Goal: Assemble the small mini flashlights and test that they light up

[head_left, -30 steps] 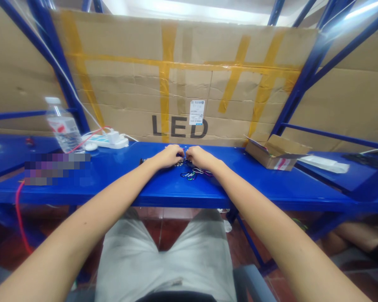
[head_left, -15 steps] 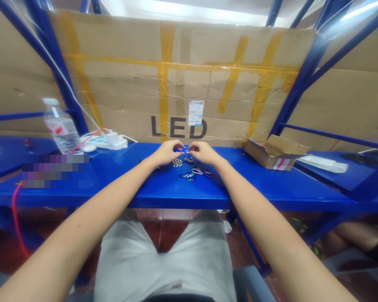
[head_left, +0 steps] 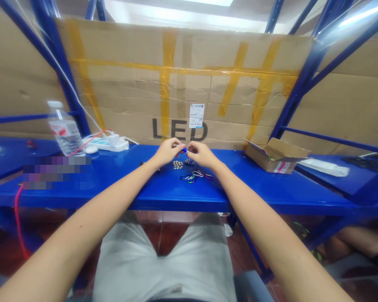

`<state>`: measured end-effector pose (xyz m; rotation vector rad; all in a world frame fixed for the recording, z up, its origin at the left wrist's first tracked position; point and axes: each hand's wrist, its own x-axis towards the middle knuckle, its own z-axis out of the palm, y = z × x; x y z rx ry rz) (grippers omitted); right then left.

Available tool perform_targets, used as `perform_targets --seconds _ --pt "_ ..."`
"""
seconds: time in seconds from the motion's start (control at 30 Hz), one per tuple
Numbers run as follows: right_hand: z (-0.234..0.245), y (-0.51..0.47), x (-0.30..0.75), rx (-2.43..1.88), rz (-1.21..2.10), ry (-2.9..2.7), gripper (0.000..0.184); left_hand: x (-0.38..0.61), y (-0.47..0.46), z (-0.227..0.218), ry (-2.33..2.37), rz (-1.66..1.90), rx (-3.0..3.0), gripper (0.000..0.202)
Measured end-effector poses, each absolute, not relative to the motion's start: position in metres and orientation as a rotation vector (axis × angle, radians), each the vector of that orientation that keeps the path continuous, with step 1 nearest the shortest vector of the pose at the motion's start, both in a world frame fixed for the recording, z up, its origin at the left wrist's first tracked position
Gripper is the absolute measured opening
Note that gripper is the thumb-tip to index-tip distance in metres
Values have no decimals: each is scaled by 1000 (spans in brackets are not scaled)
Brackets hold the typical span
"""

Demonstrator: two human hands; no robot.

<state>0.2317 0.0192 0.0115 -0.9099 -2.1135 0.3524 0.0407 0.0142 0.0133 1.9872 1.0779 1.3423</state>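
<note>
My left hand (head_left: 166,151) and my right hand (head_left: 200,153) meet a little above the blue shelf (head_left: 164,188), fingers pinched together on a small blue carabiner clip (head_left: 184,149) held between them. Directly below the hands lie small heaps of metal key rings (head_left: 177,164). Several coloured carabiners (head_left: 195,175) lie nearer to me on the shelf, just under my right wrist.
A taped cardboard sheet marked LED (head_left: 179,84) stands behind the shelf. A water bottle (head_left: 63,130) and a white power strip (head_left: 108,142) with a red cable sit at the left. An open cardboard box (head_left: 275,155) sits at the right. Another person's leg (head_left: 353,241) shows at the lower right.
Both hands have risen off the heap on the shelf and now hold a small blue clip between them. The metal rings below have come into sight.
</note>
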Motion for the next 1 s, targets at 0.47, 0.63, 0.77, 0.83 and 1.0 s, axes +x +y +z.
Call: perform_targets --seconds 0.47,0.63,0.77,0.83,1.0 --pt "10 12 225 -991 117 -2242 8 39 24 14 1089 1377 1769 44" --pt "12 9 225 -919 -8 -2310 7 31 21 25 892 1323 1623 69" --pt "11 5 220 -832 4 -2328 13 28 15 29 859 1192 1719 82" --pt "11 4 218 -774 59 -2313 17 29 14 28 854 1159 1748 85" --pt "10 1 214 -778 124 -2317 17 30 14 26 868 1189 1713 82"
